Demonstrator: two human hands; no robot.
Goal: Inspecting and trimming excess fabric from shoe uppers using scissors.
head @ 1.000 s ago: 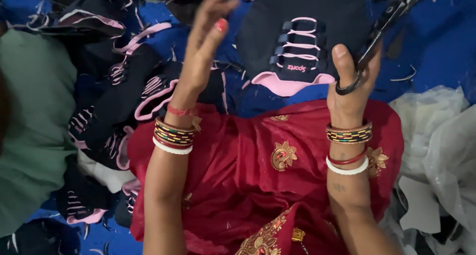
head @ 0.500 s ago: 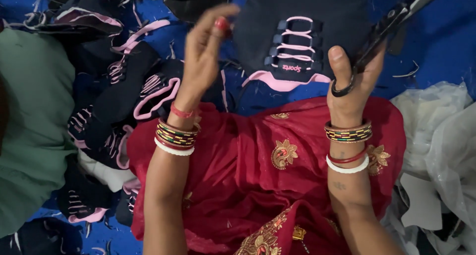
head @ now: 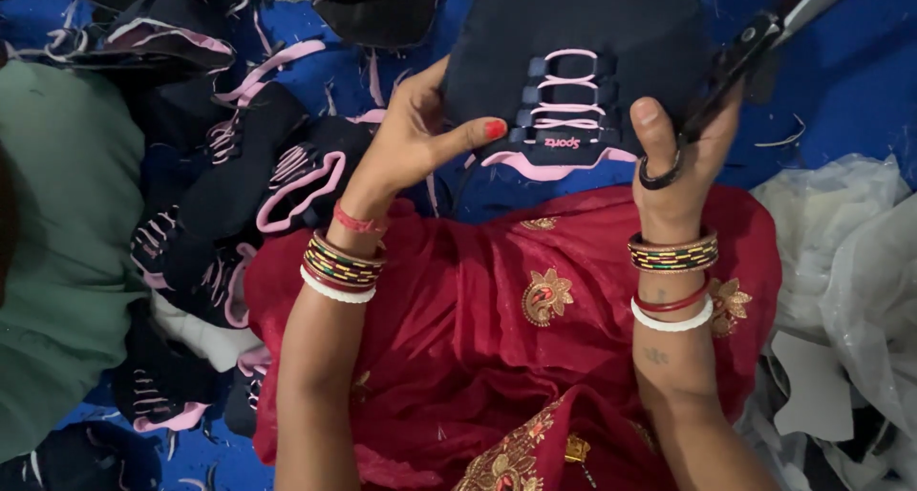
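My left hand (head: 411,142) has come in from the side and now pinches the left edge of the black shoe upper (head: 583,61), thumb laid across toward its pink laces (head: 564,95); a moment ago those fingers were lifted clear of it. My right hand (head: 683,161) holds the upper's right edge, thumb on top, with the black scissors (head: 755,37) looped on a finger and angled up right of the upper. So the piece is now gripped on both sides, above my red embroidered lap cloth (head: 506,329). More black-and-pink uppers (head: 239,195) lie heaped left of it.
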